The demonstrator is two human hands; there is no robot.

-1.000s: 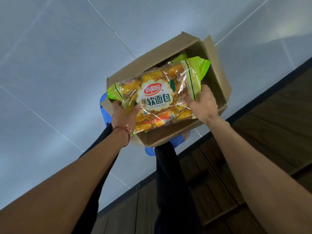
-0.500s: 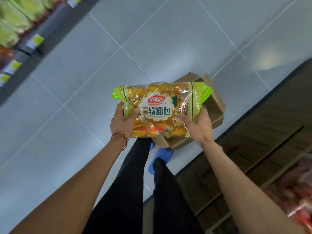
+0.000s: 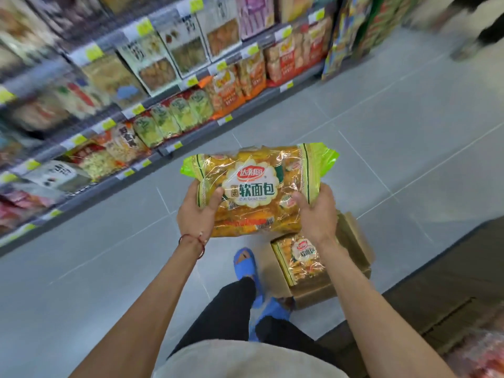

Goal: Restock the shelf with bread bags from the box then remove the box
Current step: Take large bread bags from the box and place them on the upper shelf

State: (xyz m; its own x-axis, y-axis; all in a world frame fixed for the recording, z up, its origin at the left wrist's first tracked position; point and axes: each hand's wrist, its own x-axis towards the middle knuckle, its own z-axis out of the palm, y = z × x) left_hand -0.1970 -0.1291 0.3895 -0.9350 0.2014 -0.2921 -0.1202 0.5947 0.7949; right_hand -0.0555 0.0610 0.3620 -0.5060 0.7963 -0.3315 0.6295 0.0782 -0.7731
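— Head view: soft French bread bag (image 3: 256, 190) up at waist height, clear of the box, pinched at both short ends. Left hand (image 3: 197, 212) clamped on the left end, thumb over the front film; right hand (image 3: 316, 214) wrapped round the right end, just below the green crimped seal.

— And the cardboard box (image 3: 354, 249)?

— Down on the grey floor tiles (image 3: 409, 132), beside the blue slippers (image 3: 245, 264), flaps open. At least one more bread bag (image 3: 305, 257) lying inside (same white label); anything beneath it hidden.

— So how far along?

— Mid-way at best. One bag lifted out but not yet shelved; box not empty, so not ready for removal.

— Destination?

— Probably the lower tiers of the snack shelf (image 3: 152, 110) on the left, well apart from the bag across the aisle. Similar green-and-yellow packs (image 3: 174, 118) standing there, though too blurred to call the same product.

— Left to do?

— Carry across, set down in a gap, return for the rest, then lift the box away.
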